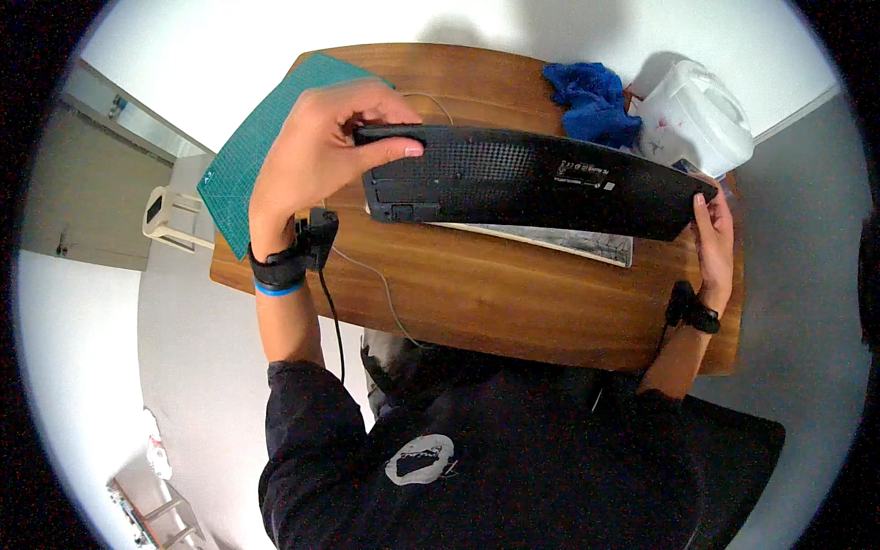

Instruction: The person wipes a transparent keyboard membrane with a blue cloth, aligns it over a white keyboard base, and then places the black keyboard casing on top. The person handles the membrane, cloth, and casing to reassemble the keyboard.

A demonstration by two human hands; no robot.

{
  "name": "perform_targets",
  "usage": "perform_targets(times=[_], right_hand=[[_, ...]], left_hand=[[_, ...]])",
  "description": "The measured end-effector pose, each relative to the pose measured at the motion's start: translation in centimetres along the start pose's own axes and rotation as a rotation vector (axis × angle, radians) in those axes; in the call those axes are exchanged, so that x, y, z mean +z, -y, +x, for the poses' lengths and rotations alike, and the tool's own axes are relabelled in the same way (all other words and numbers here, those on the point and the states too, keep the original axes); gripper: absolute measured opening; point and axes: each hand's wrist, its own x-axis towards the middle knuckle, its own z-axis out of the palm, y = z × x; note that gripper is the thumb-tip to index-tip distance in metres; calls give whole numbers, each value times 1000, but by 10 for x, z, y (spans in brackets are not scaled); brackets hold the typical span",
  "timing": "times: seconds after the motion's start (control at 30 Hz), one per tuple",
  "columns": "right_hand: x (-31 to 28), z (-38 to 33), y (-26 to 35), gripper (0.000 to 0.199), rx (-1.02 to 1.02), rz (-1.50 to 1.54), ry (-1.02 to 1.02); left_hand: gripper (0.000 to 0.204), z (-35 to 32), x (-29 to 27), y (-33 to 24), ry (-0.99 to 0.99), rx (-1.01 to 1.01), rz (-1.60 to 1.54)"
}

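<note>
A long black keyboard [522,179] is held up on edge over the wooden table, its underside with small printed labels facing me. My left hand [321,137] pinches its left end, thumb on the underside and fingers over the top edge. At the other end my right hand [715,229] grips the corner, thumb on the near face and most fingers hidden behind. Below and partly behind the keyboard lies a flat, light-edged thing with a grey patterned surface [587,243]; its kind I cannot tell. The keys are out of sight.
A green cutting mat [247,156] covers the table's left side. At the back right are a crumpled blue cloth [591,101] and a white plastic jug [697,119]. A thin cable [385,284] crosses the wooden table [458,302]. A cream stool-like frame [174,225] stands left.
</note>
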Motion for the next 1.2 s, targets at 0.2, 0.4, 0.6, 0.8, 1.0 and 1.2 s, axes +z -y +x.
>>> perform_targets(times=[0.2, 0.4, 0.6, 0.8, 1.0, 1.2], right_hand=[[-14, 18, -3, 27, -37, 1, -34], [-11, 20, -19, 28, -18, 5, -100], [-20, 22, -40, 28, -85, 23, -131], [-7, 24, -46, 38, -62, -26, -142], [18, 14, -26, 35, -51, -19, 24], [39, 4, -5, 31, 13, 214, -19]], left_hand=[[27, 16, -12, -9, 74, 194, 154], [29, 25, -8, -2, 65, 245, 153], [34, 37, -10, 5, 145, 160, 178], [30, 51, -7, 44, 166, 203, 318], [25, 68, 7, 65, 47, 337, 409], [25, 72, 16, 77, 109, 315, 464]])
